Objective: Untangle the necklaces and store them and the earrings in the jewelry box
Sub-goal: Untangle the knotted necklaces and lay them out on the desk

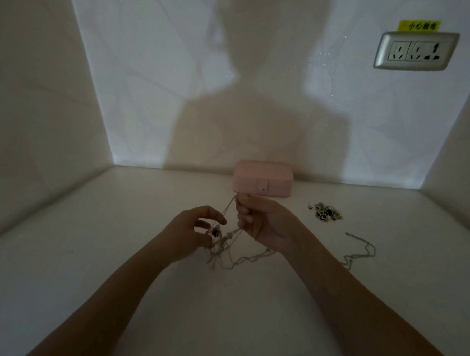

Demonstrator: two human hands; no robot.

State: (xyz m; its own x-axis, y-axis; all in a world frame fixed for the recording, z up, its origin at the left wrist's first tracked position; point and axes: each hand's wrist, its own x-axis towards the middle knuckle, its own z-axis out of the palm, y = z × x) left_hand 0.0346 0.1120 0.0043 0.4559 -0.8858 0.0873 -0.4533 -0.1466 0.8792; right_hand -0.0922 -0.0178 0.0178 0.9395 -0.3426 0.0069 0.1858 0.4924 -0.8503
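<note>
A tangle of thin pale necklace chains [231, 249] hangs between my hands over the white counter. My right hand [261, 223] pinches strands at their top end, lifted just in front of the box. My left hand [195, 230] pinches the knot around a small dark pendant [214, 233]. Loose loops trail down onto the counter below my hands. A separate chain [361, 251] lies loose to the right. A small heap of earrings [326, 211] sits at the right, near the back. The pink jewelry box [263, 178] stands shut against the back wall.
The white counter [113, 253] sits in a niche with walls on the left, back and right. A silver socket plate [416, 50] with a yellow label is on the back wall, upper right. The light is dim and my shadow falls on the wall.
</note>
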